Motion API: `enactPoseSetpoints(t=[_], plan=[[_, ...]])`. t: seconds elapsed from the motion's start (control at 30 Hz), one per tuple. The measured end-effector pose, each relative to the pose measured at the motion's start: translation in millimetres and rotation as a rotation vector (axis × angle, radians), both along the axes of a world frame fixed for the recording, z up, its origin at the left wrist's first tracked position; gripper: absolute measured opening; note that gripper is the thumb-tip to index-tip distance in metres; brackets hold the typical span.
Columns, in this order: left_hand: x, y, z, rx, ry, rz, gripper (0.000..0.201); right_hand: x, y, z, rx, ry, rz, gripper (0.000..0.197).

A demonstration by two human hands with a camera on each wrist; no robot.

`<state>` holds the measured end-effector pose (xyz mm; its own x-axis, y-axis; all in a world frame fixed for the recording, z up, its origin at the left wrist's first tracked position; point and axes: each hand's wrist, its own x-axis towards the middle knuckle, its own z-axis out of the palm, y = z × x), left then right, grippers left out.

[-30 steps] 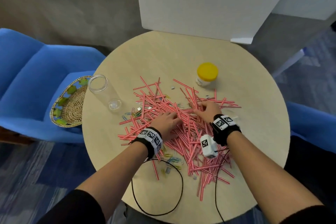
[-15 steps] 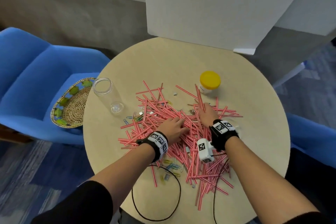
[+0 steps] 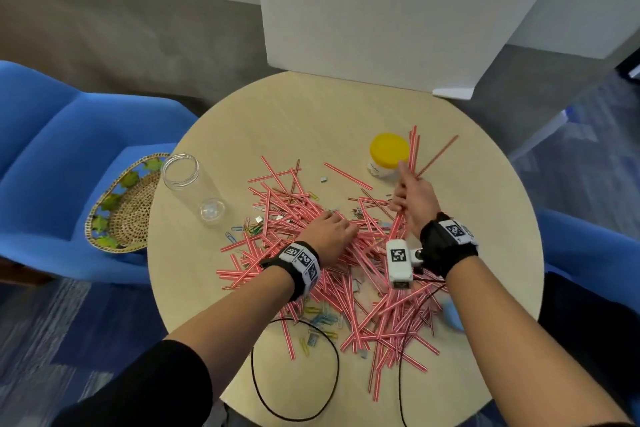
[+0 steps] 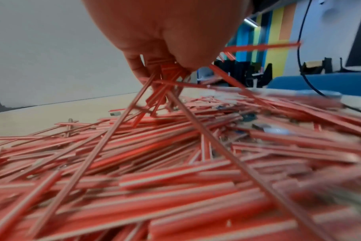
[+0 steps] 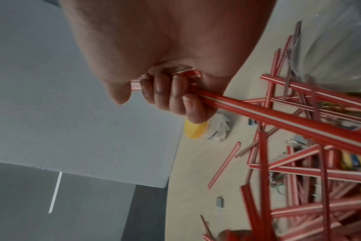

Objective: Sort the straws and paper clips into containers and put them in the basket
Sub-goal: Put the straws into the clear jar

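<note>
Red-and-white striped straws [image 3: 277, 204] lie in a loose pile across the round table [image 3: 311, 114], with coloured paper clips [image 3: 322, 319] scattered among them and near the front edge. My right hand [image 3: 408, 198] grips a bundle of straws [image 3: 412, 152] that points up and away beside the yellow-lidded container [image 3: 386, 151]. In the right wrist view its fingers [image 5: 175, 94] curl round that bundle [image 5: 278, 120]. My left hand [image 3: 332, 230] is down on the pile's middle. The left wrist view shows its fingers [image 4: 138, 65] pinching a few straws [image 4: 165, 91].
An empty clear jar [image 3: 188, 184] stands open at the table's left. The woven basket [image 3: 121, 208] lies on a blue chair [image 3: 52, 149] left of the table. A black cable loop [image 3: 294, 374] rests near the front edge. A white board [image 3: 381, 10] stands behind the table.
My right hand has closed on a bundle of straws and lifted it off the pile toward the yellow-lidded container. My left hand stays on the pile, now gathering straws.
</note>
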<state>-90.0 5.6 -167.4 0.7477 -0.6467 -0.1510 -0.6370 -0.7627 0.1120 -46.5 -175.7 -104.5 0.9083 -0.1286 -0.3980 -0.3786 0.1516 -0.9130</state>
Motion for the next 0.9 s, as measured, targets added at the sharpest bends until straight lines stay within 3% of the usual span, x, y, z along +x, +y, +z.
enactPoseSetpoints(t=[0.1, 0.2, 0.3, 0.43, 0.63, 0.77, 0.9], plan=[[6, 2, 12, -0.196, 0.088, 0.21, 0.025, 2, -5, 17, 0.039, -0.043, -0.029, 0.045], [15, 2, 23, -0.472, 0.283, 0.519, 0.026, 5, -10, 30, 0.056, -0.033, -0.055, 0.051], [23, 4, 29, -0.702, 0.293, 0.719, 0.023, 6, -13, 31, 0.033, 0.001, -0.025, 0.055], [29, 13, 27, -0.852, 0.372, 0.794, 0.027, 2, -9, 21, -0.109, 0.006, 0.107, 0.049], [19, 34, 38, -1.135, 0.585, 0.883, 0.019, 3, -2, -14, -0.153, 0.096, 0.228, 0.03], [19, 52, 83, -1.577, 0.763, 0.861, 0.019, 7, 19, -29, -0.115, 0.239, 0.309, 0.021], [25, 74, 136, -1.783, 0.778, 0.753, 0.015, 2, 49, -21, -0.137, 0.305, 0.423, 0.027]])
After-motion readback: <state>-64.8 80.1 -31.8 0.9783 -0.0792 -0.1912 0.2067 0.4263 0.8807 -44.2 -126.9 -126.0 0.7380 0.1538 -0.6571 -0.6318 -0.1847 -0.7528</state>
